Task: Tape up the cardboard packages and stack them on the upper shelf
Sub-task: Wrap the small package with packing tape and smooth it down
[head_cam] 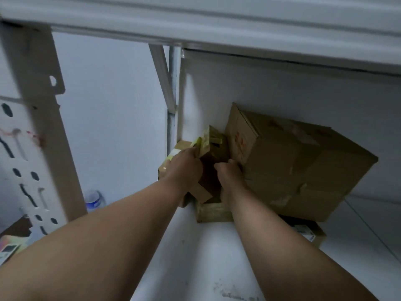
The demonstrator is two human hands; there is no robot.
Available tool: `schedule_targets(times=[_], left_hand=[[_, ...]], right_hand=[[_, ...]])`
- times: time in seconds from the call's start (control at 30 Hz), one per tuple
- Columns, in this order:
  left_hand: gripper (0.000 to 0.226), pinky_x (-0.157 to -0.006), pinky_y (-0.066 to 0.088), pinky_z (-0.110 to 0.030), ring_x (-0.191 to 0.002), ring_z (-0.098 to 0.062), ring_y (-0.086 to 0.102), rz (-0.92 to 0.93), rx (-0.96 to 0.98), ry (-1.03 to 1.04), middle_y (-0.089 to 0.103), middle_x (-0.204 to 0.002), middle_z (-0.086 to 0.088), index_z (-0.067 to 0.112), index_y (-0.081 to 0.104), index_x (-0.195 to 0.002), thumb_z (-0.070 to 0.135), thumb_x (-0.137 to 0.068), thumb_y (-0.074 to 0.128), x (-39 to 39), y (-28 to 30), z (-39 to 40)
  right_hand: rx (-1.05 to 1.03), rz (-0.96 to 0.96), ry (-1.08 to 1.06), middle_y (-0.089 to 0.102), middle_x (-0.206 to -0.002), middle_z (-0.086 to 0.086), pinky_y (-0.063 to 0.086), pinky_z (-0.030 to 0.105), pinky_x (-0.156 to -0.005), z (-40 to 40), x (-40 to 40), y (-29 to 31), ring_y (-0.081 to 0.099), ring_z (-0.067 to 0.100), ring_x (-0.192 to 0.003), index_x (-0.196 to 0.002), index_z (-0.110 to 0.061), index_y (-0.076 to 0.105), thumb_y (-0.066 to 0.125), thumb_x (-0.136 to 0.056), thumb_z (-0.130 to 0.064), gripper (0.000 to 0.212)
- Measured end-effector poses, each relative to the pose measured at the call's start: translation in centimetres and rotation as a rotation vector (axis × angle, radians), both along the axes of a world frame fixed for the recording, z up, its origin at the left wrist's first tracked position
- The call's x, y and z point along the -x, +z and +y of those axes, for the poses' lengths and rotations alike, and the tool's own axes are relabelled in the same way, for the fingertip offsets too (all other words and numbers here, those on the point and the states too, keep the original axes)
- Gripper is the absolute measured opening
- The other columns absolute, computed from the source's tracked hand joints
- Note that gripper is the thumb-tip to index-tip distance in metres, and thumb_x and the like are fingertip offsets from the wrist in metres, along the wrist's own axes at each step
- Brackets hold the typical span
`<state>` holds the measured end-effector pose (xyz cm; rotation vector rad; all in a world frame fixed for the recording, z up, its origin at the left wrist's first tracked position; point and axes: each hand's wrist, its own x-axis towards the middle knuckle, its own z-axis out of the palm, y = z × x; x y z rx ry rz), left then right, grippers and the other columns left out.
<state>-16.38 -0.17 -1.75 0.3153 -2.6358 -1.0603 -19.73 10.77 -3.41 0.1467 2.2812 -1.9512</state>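
1. White shelf (pixel 217 246): a flat painted surface that fills the lower centre and right of the view and bears all the packages. Another white shelf board (pixel 217 22) runs overhead.
2. Shelf post (pixel 41 135): a white upright at the left, pierced with slots and holes, marked with red smears.
3. Large cardboard box (pixel 303 166): brown, closed with tape over its seams, lying tilted against the back wall at the right. It rests on a flatter box (pixel 312 233) with a white label, only partly visible beneath it.
4. Small dark package (pixel 213 161): brown cardboard with yellowish tape at its upper end, held between both hands just left of the large box and touching it. It sits on top of other small taped packages.
5. Lower taped package (pixel 213 212): wrapped in yellowish tape, lying on the shelf under the small dark package.
6. Left package (pixel 173 155): pale cardboard with a white label, in the corner behind the left hand.
7. Left hand (pixel 184 166): fingers curled round the left side of the small dark package, gripping it.
8. Right hand (pixel 231 173): fingers bent against the package's right side, gripping it; fingertips hidden between package and large box.
9. Plastic bottle (pixel 93 200): clear, blue label, blurred, low at the left beyond the post.
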Motion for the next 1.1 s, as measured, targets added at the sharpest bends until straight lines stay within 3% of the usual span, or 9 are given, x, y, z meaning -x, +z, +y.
schedule_targets(times=[0.1,0.2,0.4,0.57,0.7,0.8,0.9,0.97,1.1], left_hand=[[0.035,-0.109,0.036,-0.051,-0.111,-0.027,0.057,-0.006,0.110,-0.058,0.063,-0.113,-0.003,0.023,0.059,-0.122,0.015,-0.097,0.036,1.1,0.1,-0.1],[0.034,-0.111,0.034,-0.053,-0.124,-0.028,0.051,-0.052,0.189,-0.115,0.058,-0.128,-0.005,0.019,0.055,-0.127,0.018,-0.097,0.038,2.8,0.2,-0.2],[0.045,-0.116,0.027,-0.050,-0.141,-0.029,0.035,-0.236,0.058,-0.128,0.041,-0.151,-0.010,0.012,0.042,-0.145,0.030,-0.104,0.037,5.0,0.4,-0.1],[0.040,-0.102,0.044,-0.049,-0.112,-0.028,0.056,-0.021,0.022,-0.091,0.056,-0.126,-0.006,0.026,0.045,-0.138,0.030,-0.098,0.043,4.9,-0.4,-0.2],[0.055,-0.095,0.040,-0.033,-0.125,-0.030,0.043,0.017,-0.011,0.051,0.035,-0.140,-0.011,0.016,0.035,-0.144,0.027,-0.095,0.055,5.1,0.3,-1.3],[0.057,-0.099,0.041,-0.036,-0.128,-0.030,0.043,-0.020,0.005,0.007,0.036,-0.145,-0.009,0.012,0.030,-0.145,0.021,-0.095,0.055,6.0,0.9,-1.9],[0.038,-0.093,0.052,-0.038,-0.106,-0.027,0.060,-0.102,-0.002,-0.095,0.059,-0.125,-0.005,0.023,0.051,-0.129,0.023,-0.091,0.052,6.4,0.8,-1.5],[0.023,-0.085,0.057,-0.042,-0.092,-0.023,0.064,-0.047,-0.022,-0.063,0.065,-0.107,-0.004,0.022,0.060,-0.112,0.025,-0.091,0.051,6.1,0.4,-1.3],[0.023,-0.075,0.051,-0.036,-0.085,-0.017,0.059,0.143,-0.146,0.105,0.058,-0.102,-0.001,0.016,0.055,-0.108,0.035,-0.096,0.051,4.1,-0.2,-1.0]], right_hand=[[0.175,-0.079,-0.001,0.057,-0.134,0.018,0.050,0.049,-0.097,-0.7,1.8,-0.5,0.058,0.039,-0.116,-0.143,-0.012,0.042,0.055,-0.087,-0.025,0.058],[0.276,-0.119,-0.012,0.064,-0.124,0.009,0.051,0.047,-0.091,-1.1,3.6,-1.7,0.062,0.033,-0.107,-0.144,-0.025,0.045,0.058,-0.080,-0.041,0.067],[0.269,-0.057,-0.094,0.055,-0.132,0.011,0.049,0.051,-0.099,-1.9,3.8,-1.2,0.057,0.034,-0.115,-0.154,-0.025,0.025,0.061,-0.088,-0.031,0.075],[0.232,-0.014,-0.049,0.056,-0.134,0.010,0.050,0.045,-0.095,-1.5,3.2,-0.6,0.057,0.031,-0.112,-0.155,-0.029,0.024,0.053,-0.097,-0.026,0.066],[0.215,-0.050,0.054,0.059,-0.121,0.005,0.047,0.034,-0.072,-1.5,3.4,-0.3,0.058,0.022,-0.093,-0.152,-0.026,0.032,0.047,-0.101,-0.027,0.054],[0.187,-0.059,0.057,0.058,-0.125,0.005,0.047,0.038,-0.081,-1.5,3.5,-0.2,0.057,0.025,-0.100,-0.152,-0.028,0.032,0.048,-0.100,-0.033,0.055],[0.199,-0.069,0.057,0.063,-0.123,0.006,0.049,0.047,-0.094,-1.8,3.4,-0.4,0.061,0.030,-0.106,-0.148,-0.029,0.039,0.054,-0.086,-0.043,0.066],[0.238,-0.083,0.066,0.066,-0.117,0.007,0.052,0.047,-0.090,-1.7,2.7,-0.2,0.063,0.031,-0.102,-0.144,-0.027,0.044,0.055,-0.080,-0.044,0.068],[0.318,-0.012,0.053,0.062,-0.111,0.009,0.056,0.044,-0.079,-1.1,1.8,0.1,0.064,0.031,-0.095,-0.138,-0.028,0.039,0.054,-0.098,-0.032,0.044]])
